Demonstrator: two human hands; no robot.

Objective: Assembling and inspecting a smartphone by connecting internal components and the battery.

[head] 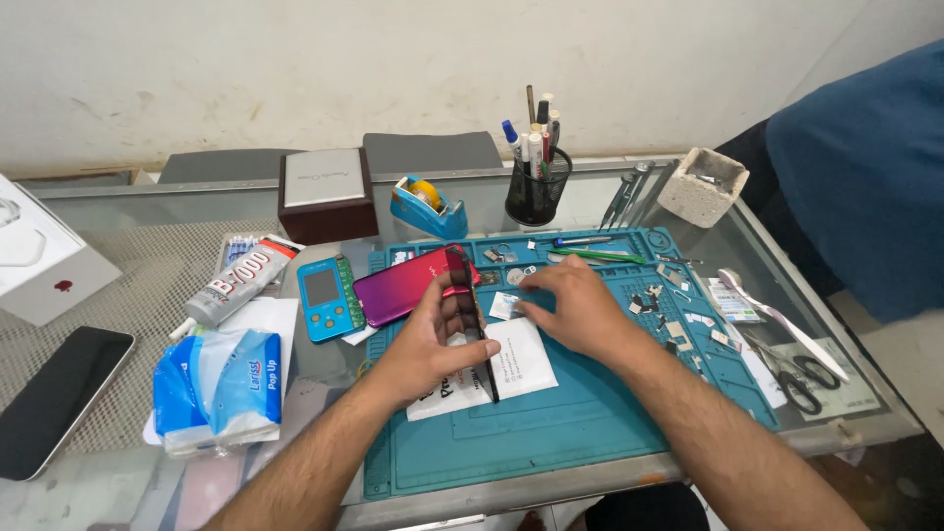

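My left hand [433, 339] grips a thin black phone screen panel [479, 329], held on edge above the teal work mat [551, 433]. Just behind it a red-purple phone back [403, 285] lies on the mat's upper left. My right hand [575, 310] rests flat on the mat, fingertips pressing a small white packet [504, 306]. A white paper sheet [521, 366] lies under both hands.
A tissue pack [221, 388], glue tube [241, 282], blue handheld tester [324, 295] and black phone [59, 398] lie at left. Tape dispenser [428, 206], pen cup [536, 182] and brown box [324, 192] stand behind. Scissors [801, 379] and small parts lie right. A person in blue [865, 167] sits at right.
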